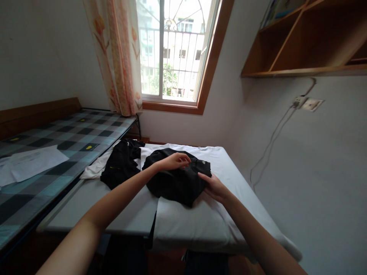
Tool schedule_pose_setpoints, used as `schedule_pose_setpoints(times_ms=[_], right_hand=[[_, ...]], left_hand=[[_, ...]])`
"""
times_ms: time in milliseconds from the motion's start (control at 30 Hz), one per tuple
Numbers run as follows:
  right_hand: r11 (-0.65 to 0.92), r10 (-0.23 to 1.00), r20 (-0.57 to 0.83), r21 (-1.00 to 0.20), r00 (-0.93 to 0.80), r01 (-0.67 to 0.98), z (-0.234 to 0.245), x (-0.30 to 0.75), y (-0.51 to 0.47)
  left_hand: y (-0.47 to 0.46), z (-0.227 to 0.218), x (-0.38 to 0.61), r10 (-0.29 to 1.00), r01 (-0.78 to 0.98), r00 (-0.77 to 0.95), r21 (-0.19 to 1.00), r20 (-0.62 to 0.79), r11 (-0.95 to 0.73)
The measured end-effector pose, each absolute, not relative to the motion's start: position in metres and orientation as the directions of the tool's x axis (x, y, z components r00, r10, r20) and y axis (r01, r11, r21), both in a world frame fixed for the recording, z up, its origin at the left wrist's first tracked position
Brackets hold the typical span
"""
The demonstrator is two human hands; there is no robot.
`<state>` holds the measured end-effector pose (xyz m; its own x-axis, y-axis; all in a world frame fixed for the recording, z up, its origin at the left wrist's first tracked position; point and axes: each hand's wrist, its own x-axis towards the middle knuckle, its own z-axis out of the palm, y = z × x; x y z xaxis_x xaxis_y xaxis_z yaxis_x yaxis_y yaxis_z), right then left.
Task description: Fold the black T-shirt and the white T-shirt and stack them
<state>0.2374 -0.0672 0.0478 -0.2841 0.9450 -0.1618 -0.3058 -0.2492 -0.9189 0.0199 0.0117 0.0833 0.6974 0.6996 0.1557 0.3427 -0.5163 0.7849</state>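
A black garment (174, 179) lies bunched on a white cloth (200, 217) that covers the table. My left hand (175, 160) rests on top of the garment near its far edge, fingers curled into the fabric. My right hand (213, 187) grips the garment's right edge, its fingers tucked under the cloth fold. A second black garment (122, 162) lies crumpled to the left, partly over a white piece of clothing (96, 168).
A bed with a checked blue cover (57, 145) and a white sheet of paper stands at the left. Behind the table is a window (174, 49) with a floral curtain. A wooden shelf (304, 42) hangs on the right wall above a socket with cables.
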Motion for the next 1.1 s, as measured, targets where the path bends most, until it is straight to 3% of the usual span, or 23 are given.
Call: schedule_pose_setpoints(times_ms=[100, 200, 400, 500, 600, 767, 867, 967, 1033, 1100], right_hand=[[-0.271, 0.946, -0.217, -0.938, -0.242, -0.216, 0.029, 0.242, -0.075], [-0.225, 0.947, -0.211, -0.974, -0.241, -0.03, 0.018, 0.246, -0.085], [0.067, 0.82, -0.142, -0.939, -0.555, 0.338, 0.03, 0.245, -0.108], [0.142, 0.699, -0.17, -0.919, -0.694, 0.368, 0.039, 0.247, -0.116], [0.102, 0.652, -0.208, -0.929, -0.729, 0.357, 0.045, 0.254, -0.123], [0.075, 0.729, -0.143, -0.955, -0.669, 0.286, 0.052, 0.276, -0.121], [0.072, 0.824, -0.146, -0.931, -0.547, 0.357, 0.063, 0.3, -0.098], [0.18, 0.941, -0.016, -0.821, -0.337, 0.541, 0.091, 0.329, -0.057], [0.274, 0.959, 0.239, -0.662, -0.15, 0.698, 0.122, 0.345, -0.024], [0.294, 0.869, 0.494, -0.548, 0.02, 0.783, 0.158, 0.355, 0.007]], left_hand=[[0.039, 0.069, 0.034, 0.754, 0.508, 0.609, 0.61, 0.245, -0.608], [0.057, 0.057, 0.051, 0.717, 0.558, 0.661, 0.494, 0.221, -0.667], [0.065, 0.046, 0.096, 0.577, 0.48, 0.78, 0.36, 0.243, -0.8], [0.065, 0.042, 0.111, 0.563, 0.507, 0.813, 0.3, 0.145, -0.808], [0.064, 0.036, 0.112, 0.572, 0.538, 0.818, 0.274, 0.057, -0.797], [0.065, 0.034, 0.088, 0.61, 0.603, 0.791, 0.243, -0.058, -0.76], [0.071, 0.053, 0.061, 0.7, 0.711, 0.698, 0.257, -0.149, -0.654], [0.085, 0.093, 0.024, 0.865, 0.81, 0.5, 0.33, 0.043, -0.484], [0.096, 0.129, -0.001, 0.92, 0.832, 0.324, 0.398, 0.22, -0.388], [0.106, 0.167, -0.02, 0.879, 0.821, 0.189, 0.421, 0.437, -0.386]])
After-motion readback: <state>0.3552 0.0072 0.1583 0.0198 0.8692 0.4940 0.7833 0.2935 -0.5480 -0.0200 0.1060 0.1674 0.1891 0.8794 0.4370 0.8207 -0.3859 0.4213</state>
